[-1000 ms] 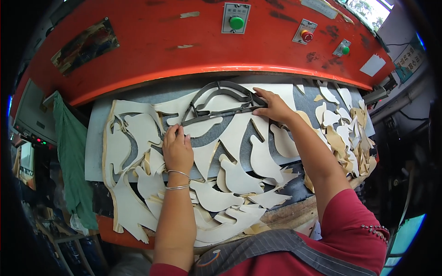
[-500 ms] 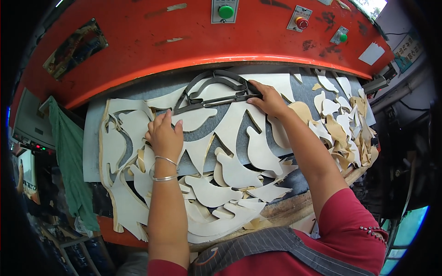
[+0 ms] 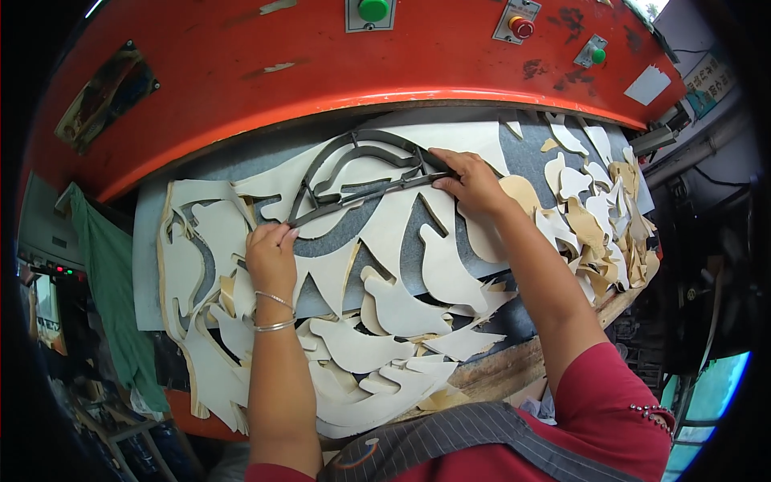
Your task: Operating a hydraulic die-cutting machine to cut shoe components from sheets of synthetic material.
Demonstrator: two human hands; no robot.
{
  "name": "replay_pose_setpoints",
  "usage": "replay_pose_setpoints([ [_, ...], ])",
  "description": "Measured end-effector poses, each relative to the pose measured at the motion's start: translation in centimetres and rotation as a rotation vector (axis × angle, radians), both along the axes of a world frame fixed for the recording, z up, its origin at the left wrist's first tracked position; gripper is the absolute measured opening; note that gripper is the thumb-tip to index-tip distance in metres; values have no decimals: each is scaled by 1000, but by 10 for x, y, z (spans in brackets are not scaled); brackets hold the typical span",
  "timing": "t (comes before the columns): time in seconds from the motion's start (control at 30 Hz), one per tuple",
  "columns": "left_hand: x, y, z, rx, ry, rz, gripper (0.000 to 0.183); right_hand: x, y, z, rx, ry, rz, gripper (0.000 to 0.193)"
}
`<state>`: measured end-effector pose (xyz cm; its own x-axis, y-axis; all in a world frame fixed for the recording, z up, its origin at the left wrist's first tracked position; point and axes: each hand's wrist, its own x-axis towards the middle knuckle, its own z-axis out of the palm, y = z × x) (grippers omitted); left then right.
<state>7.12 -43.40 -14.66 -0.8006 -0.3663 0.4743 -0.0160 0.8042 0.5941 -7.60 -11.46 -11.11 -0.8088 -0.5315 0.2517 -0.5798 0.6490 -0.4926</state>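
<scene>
A dark metal cutting die, curved along its far side with a smaller curve inside, lies at a slant over a white sheet of material with shapes cut out of it. My left hand pinches the die's near left tip between thumb and fingers. Its right end is gripped by my right hand, thumb on the near side and fingers over the top. Several rounded white cut pieces lie closer to me, some overlapping. The die hides part of the sheet beneath it.
Behind the work stands a red machine front with a green button, a red button and a smaller green button. Scraps are heaped on the right of the grey bed. A green cloth hangs at left.
The die's left end has swung down toward me, so it sits more slanted. My left hand has come slightly nearer and closed on the tip. The view has shifted slightly.
</scene>
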Motion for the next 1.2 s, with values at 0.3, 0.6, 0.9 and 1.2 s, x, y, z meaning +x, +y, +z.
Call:
replay_pose_setpoints([
  [0.3, 3, 3, 5, 41, -5, 54, 11, -8, 25, -9, 116, 105, 28, 48],
  [0.6, 2, 1, 9, 84, -56, 64, 11, -12, 30, -20, 23, 121, 56, 41],
  [0.9, 3, -1, 5, 95, -1, 43, 11, -14, 31, -27, -8, 102, 47, 41],
  [1.2, 1, -3, 8, 112, -22, 26, 9, -21, 36, -22, 28, 22, 100, 44],
])
